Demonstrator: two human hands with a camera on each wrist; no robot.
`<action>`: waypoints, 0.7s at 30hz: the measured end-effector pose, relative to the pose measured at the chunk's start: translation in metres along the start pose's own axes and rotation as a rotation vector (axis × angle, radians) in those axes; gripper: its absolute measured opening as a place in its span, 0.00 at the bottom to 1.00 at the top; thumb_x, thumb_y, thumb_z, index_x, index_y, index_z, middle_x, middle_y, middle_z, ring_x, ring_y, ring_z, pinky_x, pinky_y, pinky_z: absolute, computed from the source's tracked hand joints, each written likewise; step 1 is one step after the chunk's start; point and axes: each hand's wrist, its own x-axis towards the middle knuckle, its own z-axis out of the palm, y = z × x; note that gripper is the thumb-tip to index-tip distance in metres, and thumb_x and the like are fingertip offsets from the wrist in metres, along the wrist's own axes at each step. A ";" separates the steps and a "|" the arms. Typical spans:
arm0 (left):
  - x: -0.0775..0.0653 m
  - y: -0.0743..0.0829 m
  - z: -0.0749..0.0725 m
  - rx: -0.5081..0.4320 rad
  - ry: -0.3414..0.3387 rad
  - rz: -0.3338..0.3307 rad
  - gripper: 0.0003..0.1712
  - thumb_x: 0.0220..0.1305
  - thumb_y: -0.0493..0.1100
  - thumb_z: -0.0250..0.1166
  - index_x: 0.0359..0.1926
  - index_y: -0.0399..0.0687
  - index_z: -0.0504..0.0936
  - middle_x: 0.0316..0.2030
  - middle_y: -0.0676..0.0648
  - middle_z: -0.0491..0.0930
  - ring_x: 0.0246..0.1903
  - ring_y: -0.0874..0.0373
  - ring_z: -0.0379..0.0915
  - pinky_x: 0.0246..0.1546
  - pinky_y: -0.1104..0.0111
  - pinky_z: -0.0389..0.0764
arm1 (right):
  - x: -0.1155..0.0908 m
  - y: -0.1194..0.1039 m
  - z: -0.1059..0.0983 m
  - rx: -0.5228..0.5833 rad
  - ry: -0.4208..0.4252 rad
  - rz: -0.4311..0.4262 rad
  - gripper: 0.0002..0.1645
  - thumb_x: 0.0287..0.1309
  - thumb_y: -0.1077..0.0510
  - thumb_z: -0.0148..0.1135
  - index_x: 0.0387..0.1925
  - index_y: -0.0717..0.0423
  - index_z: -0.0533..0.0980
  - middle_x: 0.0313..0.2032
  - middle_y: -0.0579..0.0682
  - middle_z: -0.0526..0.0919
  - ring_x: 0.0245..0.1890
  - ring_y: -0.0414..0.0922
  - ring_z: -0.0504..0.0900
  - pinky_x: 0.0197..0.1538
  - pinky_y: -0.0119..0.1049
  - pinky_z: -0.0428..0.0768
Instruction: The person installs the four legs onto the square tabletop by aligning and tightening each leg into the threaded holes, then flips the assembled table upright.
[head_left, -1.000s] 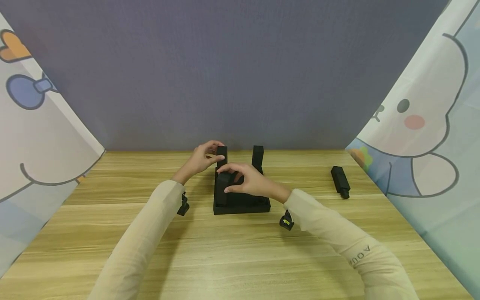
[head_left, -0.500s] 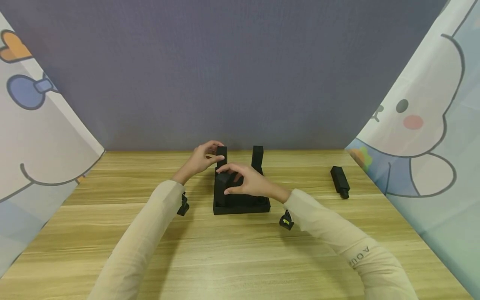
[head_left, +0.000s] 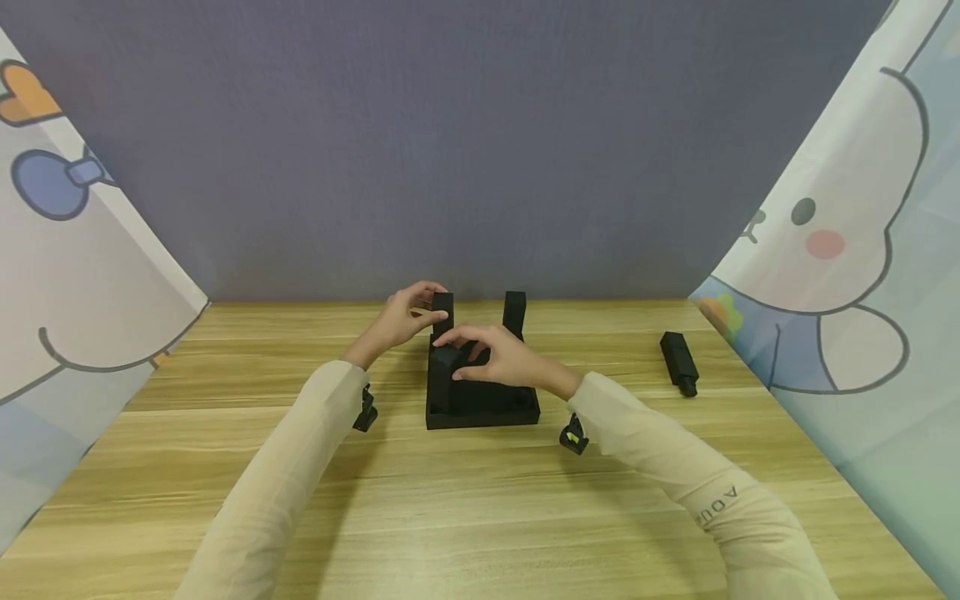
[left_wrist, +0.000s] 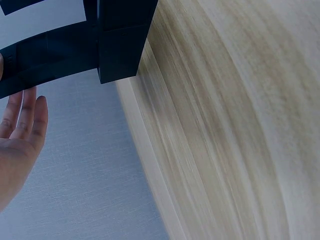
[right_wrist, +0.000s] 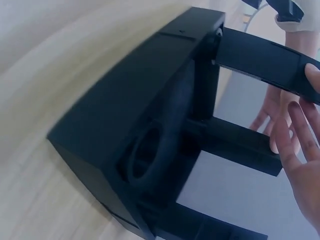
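A black square base [head_left: 483,420] stands on the table with three black posts rising from its corners. My left hand [head_left: 408,313] pinches the top of the back-left post [head_left: 444,305] between thumb and fingers. Around the upper end of the front-left post [right_wrist: 260,56], my right hand [head_left: 504,358] curls its thumb and fingers. The back-right post [head_left: 515,313] stands untouched. At the front-right corner, the right wrist view shows a round socket [right_wrist: 159,139] with no post in it. In the left wrist view, the left fingers [left_wrist: 25,120] reach behind their post.
A loose black post [head_left: 679,362] with a narrower round end lies on the wooden table [head_left: 480,517] to the right. A grey wall panel [head_left: 480,150] rises right behind the table, and printed cloths [head_left: 847,333] hang at both sides.
My right thumb and wrist have shifted very slightly upward at the front-left post. The left hand, the base and the loose post stay where they were.
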 end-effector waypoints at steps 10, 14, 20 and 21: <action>0.015 -0.039 0.007 0.023 0.024 0.007 0.22 0.59 0.45 0.63 0.54 0.51 0.71 0.47 0.41 0.76 0.47 0.47 0.76 0.45 0.55 0.77 | -0.009 -0.003 0.017 -0.001 0.175 0.007 0.27 0.46 0.57 0.70 0.51 0.54 0.73 0.46 0.48 0.79 0.41 0.41 0.76 0.38 0.39 0.80; 0.015 -0.040 0.007 0.030 0.023 0.008 0.22 0.59 0.45 0.63 0.54 0.52 0.71 0.47 0.42 0.76 0.47 0.47 0.76 0.45 0.55 0.77 | -0.008 -0.003 0.017 0.005 0.181 -0.006 0.28 0.46 0.58 0.70 0.51 0.55 0.73 0.45 0.51 0.79 0.41 0.44 0.76 0.37 0.41 0.80; 0.015 -0.039 0.007 0.037 0.021 0.003 0.22 0.59 0.45 0.63 0.54 0.52 0.71 0.47 0.42 0.76 0.47 0.47 0.75 0.46 0.55 0.77 | -0.006 -0.004 0.009 -0.019 0.083 -0.002 0.29 0.48 0.58 0.69 0.53 0.55 0.71 0.47 0.50 0.78 0.45 0.43 0.75 0.42 0.40 0.79; 0.015 -0.039 0.007 0.038 0.020 0.002 0.22 0.59 0.45 0.63 0.54 0.52 0.71 0.47 0.42 0.76 0.48 0.47 0.75 0.46 0.55 0.77 | -0.005 -0.004 0.007 -0.012 0.064 -0.003 0.29 0.49 0.58 0.68 0.54 0.56 0.71 0.48 0.50 0.78 0.45 0.42 0.75 0.42 0.40 0.79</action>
